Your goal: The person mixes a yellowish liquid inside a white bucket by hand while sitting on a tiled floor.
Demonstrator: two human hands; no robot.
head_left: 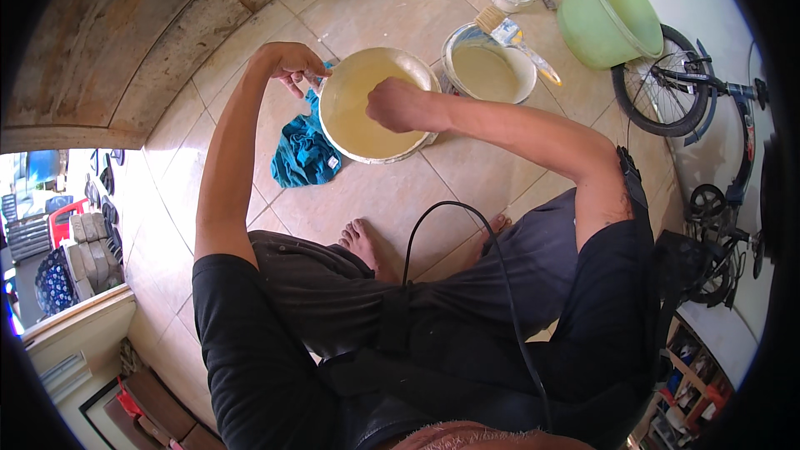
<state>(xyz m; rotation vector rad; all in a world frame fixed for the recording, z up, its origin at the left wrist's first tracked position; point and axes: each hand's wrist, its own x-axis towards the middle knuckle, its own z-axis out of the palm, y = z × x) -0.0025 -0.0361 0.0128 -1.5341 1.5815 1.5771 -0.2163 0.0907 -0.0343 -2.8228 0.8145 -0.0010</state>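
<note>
A crumpled teal fabric cloth [302, 154] is noted on the beige tiled floor [400, 192], just beside a round, white-rimmed bucket [371, 158]. Over the bucket's pale-yellow interior, the right hand [402, 106] is clenched; whether anything is enclosed cannot be told. The left hand [292, 65] is loosely curled at the rim; its grip cannot be confirmed. Handwork at the bucket is judged underway; a steadied rim is called for next. Beyond, a pale-bristled paintbrush [508, 32] is laid across a second white bucket [525, 79].

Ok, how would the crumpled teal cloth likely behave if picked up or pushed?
The crumpled teal cloth would probably hang floppy, given its soft folds. It seems unlikely to roll, lying bunched on the beige tiled floor. It might brush the round whitish bucket, lying close alongside.
</note>
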